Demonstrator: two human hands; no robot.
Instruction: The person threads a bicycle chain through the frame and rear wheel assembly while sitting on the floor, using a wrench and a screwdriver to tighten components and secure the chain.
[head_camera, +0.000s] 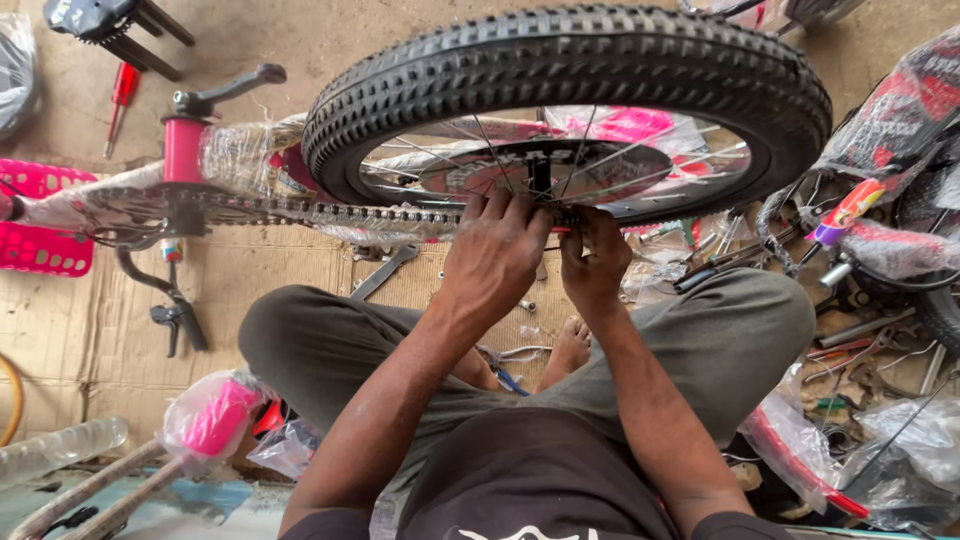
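Seen from the head camera, a person sits cross-legged on flattened cardboard (300, 290) with an upturned child's bicycle in front of them. Both hands are up at the hub (541, 172) of the rear wheel (566, 62), a knobby black tyre on a spoked rim. The left hand (492, 255) rests against the underside of the axle area, its fingers bent and close together, pressed on the end of the drive chain (330, 211) where it meets the hub; what sits under the fingertips is hidden by the hand itself. The right hand (594, 262) is just beside it, touching it, fingers curled tight around something small at the axle that cannot be made out. The chain runs left from the hub to the crank (205, 98), whose black pedal arm sticks up above a red frame tube wrapped in clear plastic. A flat spanner (385, 271) lies on the cardboard just left of the left wrist. A red-handled screwdriver (121, 95) lies well apart at upper left, and a pink plastic basket (40, 215) sits at the left edge.
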